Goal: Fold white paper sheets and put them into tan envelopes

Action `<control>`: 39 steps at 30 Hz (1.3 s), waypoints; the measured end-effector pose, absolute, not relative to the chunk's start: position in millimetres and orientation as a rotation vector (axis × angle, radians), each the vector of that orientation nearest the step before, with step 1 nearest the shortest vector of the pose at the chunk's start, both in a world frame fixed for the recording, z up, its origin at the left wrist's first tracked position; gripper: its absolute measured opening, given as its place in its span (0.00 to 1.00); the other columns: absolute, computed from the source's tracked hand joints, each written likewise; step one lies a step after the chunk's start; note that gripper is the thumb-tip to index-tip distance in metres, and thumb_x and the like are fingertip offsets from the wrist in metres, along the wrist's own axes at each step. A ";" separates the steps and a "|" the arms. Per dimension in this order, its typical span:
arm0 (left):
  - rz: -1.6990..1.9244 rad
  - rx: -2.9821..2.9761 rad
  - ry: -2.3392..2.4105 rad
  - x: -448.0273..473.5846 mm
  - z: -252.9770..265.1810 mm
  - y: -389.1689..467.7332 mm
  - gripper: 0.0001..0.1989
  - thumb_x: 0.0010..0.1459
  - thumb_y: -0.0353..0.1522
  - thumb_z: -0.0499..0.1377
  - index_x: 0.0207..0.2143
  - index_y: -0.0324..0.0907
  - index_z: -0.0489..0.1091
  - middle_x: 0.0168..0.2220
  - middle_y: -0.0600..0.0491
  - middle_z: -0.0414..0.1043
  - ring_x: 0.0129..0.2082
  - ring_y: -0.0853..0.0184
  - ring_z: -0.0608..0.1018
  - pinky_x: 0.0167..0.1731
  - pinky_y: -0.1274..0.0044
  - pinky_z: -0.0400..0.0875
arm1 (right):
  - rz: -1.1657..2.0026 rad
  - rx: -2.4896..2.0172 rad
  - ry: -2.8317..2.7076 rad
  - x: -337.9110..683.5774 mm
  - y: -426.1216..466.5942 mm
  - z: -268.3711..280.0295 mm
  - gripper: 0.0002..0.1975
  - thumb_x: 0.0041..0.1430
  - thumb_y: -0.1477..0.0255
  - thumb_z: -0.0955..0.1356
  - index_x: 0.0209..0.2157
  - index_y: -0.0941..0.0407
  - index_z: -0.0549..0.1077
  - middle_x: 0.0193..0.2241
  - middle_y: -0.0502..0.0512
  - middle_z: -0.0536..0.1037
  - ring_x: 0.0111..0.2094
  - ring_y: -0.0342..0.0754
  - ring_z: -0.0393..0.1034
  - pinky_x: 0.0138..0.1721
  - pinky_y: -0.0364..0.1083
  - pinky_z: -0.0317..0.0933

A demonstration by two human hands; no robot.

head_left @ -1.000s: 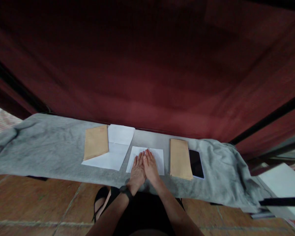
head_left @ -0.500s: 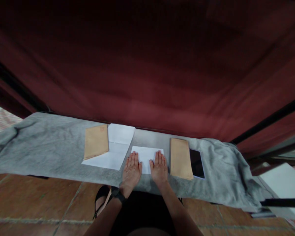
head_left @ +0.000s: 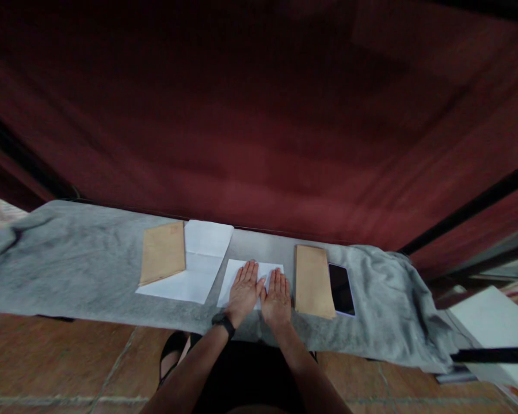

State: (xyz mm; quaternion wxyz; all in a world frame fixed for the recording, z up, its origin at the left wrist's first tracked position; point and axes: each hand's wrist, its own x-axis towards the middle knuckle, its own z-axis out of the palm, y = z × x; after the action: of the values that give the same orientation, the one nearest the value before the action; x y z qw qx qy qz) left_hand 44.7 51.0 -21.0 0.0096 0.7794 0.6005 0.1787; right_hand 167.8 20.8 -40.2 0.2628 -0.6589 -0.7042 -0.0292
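A folded white sheet of paper (head_left: 227,288) lies flat on the grey cloth in front of me. My left hand (head_left: 244,290) presses on it palm down, fingers stretched out, a dark watch on the wrist. Close beside it, my right hand (head_left: 277,298) lies flat on the paper's right part, fingers extended too. The two thumbs are almost touching. Between and under the hands, some of the paper is hidden. A stack of brown envelopes (head_left: 313,282) rests just right of my right hand.
Further left, another brown envelope pile (head_left: 162,253) partly covers unfolded white paper (head_left: 202,264) with a crease. A phone (head_left: 341,290) lies right of the envelope stack. The grey cloth (head_left: 82,259) covers a long narrow surface against a dark red curtain (head_left: 259,161).
My left hand has slid right across the folded paper, closer to my right hand. The right hand remains flat on the paper. The whole view has shifted slightly.
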 end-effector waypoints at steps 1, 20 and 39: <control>0.552 2.447 1.903 39.4 -23.0 50.8 0.29 0.69 0.39 0.42 0.65 0.30 0.57 0.67 0.38 0.57 0.68 0.56 0.58 0.66 0.61 0.54 | -0.098 -1.790 -1.918 168.5 20.8 -41.0 0.29 0.71 0.66 0.57 0.66 0.68 0.56 0.67 0.72 0.56 0.68 0.60 0.51 0.65 0.60 0.50; 0.297 2.484 2.024 17.8 -17.5 39.8 0.28 0.67 0.31 0.44 0.68 0.39 0.53 0.70 0.43 0.52 0.70 0.56 0.53 0.67 0.60 0.49 | 0.098 -1.666 -2.251 140.8 54.1 -24.3 0.26 0.73 0.69 0.51 0.66 0.61 0.59 0.67 0.61 0.59 0.68 0.51 0.50 0.67 0.56 0.42; 0.445 2.390 2.101 16.9 -21.3 40.3 0.28 0.69 0.37 0.43 0.66 0.31 0.56 0.68 0.40 0.55 0.69 0.58 0.55 0.68 0.64 0.48 | -0.203 -1.794 -2.010 180.9 39.5 -45.6 0.29 0.71 0.63 0.55 0.66 0.67 0.58 0.65 0.72 0.60 0.66 0.60 0.54 0.63 0.60 0.49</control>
State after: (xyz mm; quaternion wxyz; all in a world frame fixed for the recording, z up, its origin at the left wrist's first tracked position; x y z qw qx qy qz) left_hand 16.9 40.3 -21.3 -0.0360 0.7433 0.6535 0.1383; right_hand 180.9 39.5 -45.6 0.2184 -0.6480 -0.7260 -0.0732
